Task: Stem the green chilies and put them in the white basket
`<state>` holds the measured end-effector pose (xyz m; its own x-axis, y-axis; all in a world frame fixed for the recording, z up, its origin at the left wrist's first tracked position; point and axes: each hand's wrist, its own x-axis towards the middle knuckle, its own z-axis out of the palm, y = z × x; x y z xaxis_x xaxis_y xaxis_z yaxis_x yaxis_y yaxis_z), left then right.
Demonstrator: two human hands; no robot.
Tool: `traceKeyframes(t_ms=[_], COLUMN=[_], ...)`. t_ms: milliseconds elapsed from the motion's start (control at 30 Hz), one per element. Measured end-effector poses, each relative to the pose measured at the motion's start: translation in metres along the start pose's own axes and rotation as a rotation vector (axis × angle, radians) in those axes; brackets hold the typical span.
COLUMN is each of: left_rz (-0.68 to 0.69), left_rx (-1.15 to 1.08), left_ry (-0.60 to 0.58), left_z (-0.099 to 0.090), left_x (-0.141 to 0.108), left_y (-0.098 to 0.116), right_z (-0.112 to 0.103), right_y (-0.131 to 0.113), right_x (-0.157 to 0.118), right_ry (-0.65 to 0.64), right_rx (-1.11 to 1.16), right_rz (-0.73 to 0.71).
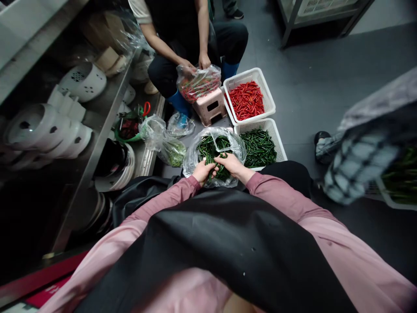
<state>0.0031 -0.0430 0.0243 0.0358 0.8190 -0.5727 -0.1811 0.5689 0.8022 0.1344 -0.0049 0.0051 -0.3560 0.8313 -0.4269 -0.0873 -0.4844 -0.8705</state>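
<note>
My left hand (203, 171) and my right hand (230, 164) come together over a clear plastic bag (190, 156) full of green chili peppers (207, 145). The fingers of both hands are closed on green chilies, and their tips nearly meet. Just right of the bag is a white basket (280, 150) with more green chilies (259, 147) in it. Behind that one, a second white basket (269, 101) holds red chilies (246, 100).
Opposite me a seated person (177, 48) handles a clear bag of red chilies (198, 84) on a pink stool (210, 106). Metal shelves (107, 113) with white containers (83, 82) run along the left. At right, someone in a checked garment (361, 158) stands beside another crate (387, 193).
</note>
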Motion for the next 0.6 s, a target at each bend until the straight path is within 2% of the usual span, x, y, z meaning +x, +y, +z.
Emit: traceKeyframes(t_ms=[67,133,267,367,433,500,533,600], left_rz=[0.014,0.017,0.044,0.133,0.203,0.255,0.265,0.249], left_rx=[0.002,0.008,0.018,0.053,0.069,0.071,0.065,0.041], left_ry=[0.013,0.021,-0.015,-0.051,-0.095,-0.145,-0.17,-0.2], left_z=[0.001,0.0,-0.002,0.0,0.003,0.006,0.007,0.01], left_x=[-0.001,0.0,0.003,0.002,-0.001,-0.005,-0.008,-0.011], left_y=[0.001,0.001,0.001,0.002,0.005,0.009,0.011,0.015], right_z=[-0.002,-0.004,-0.004,0.0,0.002,0.002,0.002,0.001], right_y=[-0.001,-0.002,-0.003,-0.004,-0.005,-0.007,-0.008,-0.01], right_x=[0.004,0.007,0.008,0.003,0.001,0.0,0.0,0.001], right_ry=[0.14,0.222,0.229,0.142,0.022,-0.091,-0.123,-0.103], right_rx=[-0.134,-0.245,-0.264,-0.016,0.168,0.258,0.275,0.31], right_rz=[-0.11,-0.185,-0.196,-0.058,0.096,0.252,0.314,0.374])
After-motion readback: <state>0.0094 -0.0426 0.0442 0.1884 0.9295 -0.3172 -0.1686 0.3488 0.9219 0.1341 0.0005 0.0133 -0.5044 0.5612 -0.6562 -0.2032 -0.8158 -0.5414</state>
